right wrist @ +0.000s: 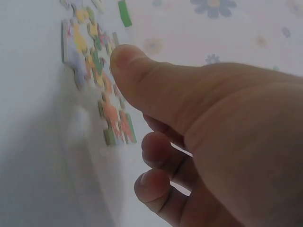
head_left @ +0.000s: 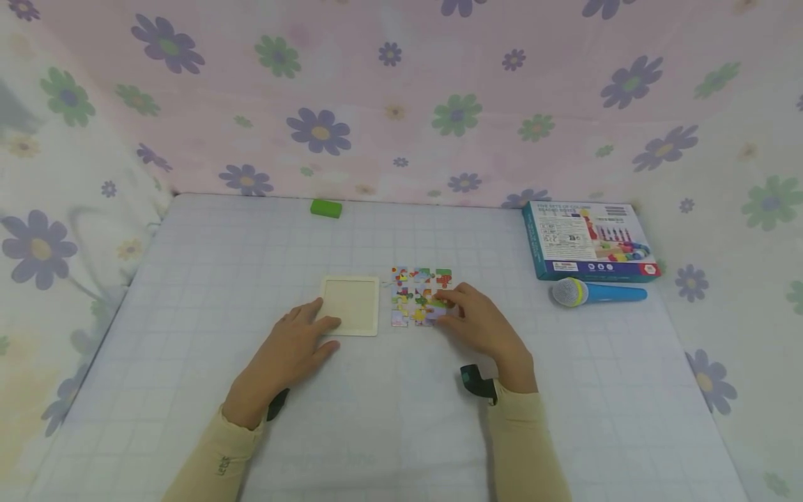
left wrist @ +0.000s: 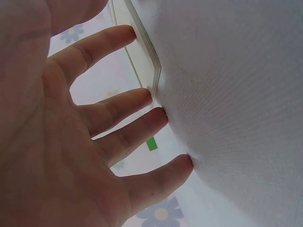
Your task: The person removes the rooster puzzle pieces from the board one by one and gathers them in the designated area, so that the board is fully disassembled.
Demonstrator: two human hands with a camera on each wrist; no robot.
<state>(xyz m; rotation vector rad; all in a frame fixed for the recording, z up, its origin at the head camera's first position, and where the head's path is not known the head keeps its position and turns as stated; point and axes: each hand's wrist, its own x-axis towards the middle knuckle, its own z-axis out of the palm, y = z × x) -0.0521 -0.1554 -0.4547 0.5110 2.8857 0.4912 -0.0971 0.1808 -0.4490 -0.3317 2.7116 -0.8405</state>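
Note:
In the head view a shallow cream puzzle tray (head_left: 349, 307) with a raised rim lies flat on the table. My left hand (head_left: 296, 352) rests at its left side, fingers spread. In the left wrist view, two fingertips (left wrist: 144, 97) touch the tray (left wrist: 147, 61) while others press the cloth. Just right of the tray, colorful jigsaw pieces (head_left: 403, 294) lie in loose rows with small gaps. My right hand (head_left: 483, 324) is at their right side, pinching a purple-and-green puzzle piece (head_left: 437, 311) between thumb and fingers. In the right wrist view the thumb (right wrist: 128, 59) hides that grip.
A green block (head_left: 326, 208) lies near the table's back edge. At the back right sits a boxed set (head_left: 590, 240), with a blue toy microphone (head_left: 611, 293) in front of it. Flower-patterned cloth walls (head_left: 401, 104) stand behind and at both sides.

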